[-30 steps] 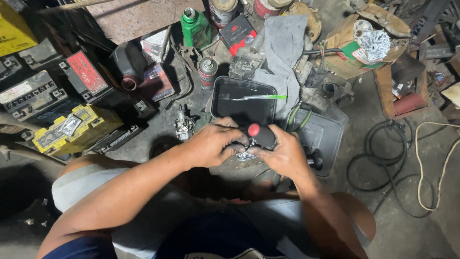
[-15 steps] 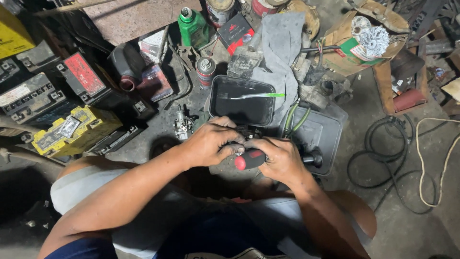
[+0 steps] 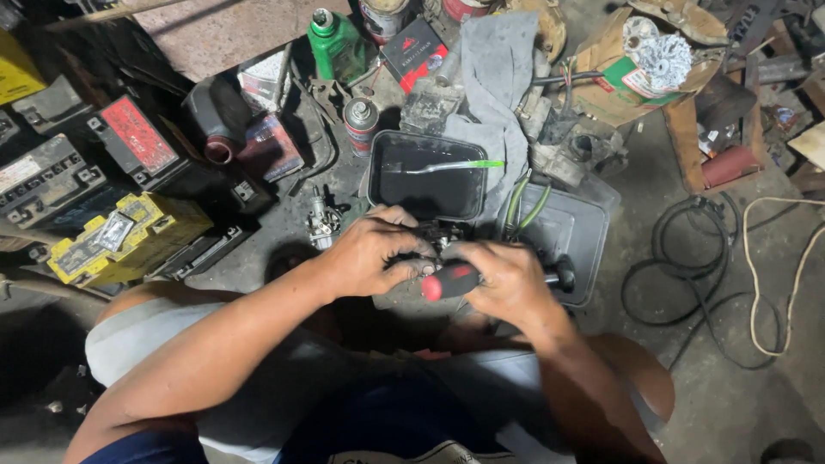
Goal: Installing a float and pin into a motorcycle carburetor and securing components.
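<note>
Hands meet just below the black tray (image 3: 378, 185). Right hand (image 3: 509, 288) wraps around a red-and-black screwdriver (image 3: 453, 281), gripping it sideways. Left hand (image 3: 371, 255) curls tightly over a small metal part (image 3: 438, 239), mostly hidden. Grey lid (image 3: 577, 232) sits right of the tray.

Dim, uneven light; deep shadows at left.

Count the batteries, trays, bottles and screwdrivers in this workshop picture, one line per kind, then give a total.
Batteries: 3, one red-topped, one grey, one yellow
Black trays: 1
Green bottles: 1
Red-handled screwdrivers: 1, in the right hand, beside the left hand
Total: 6
</note>
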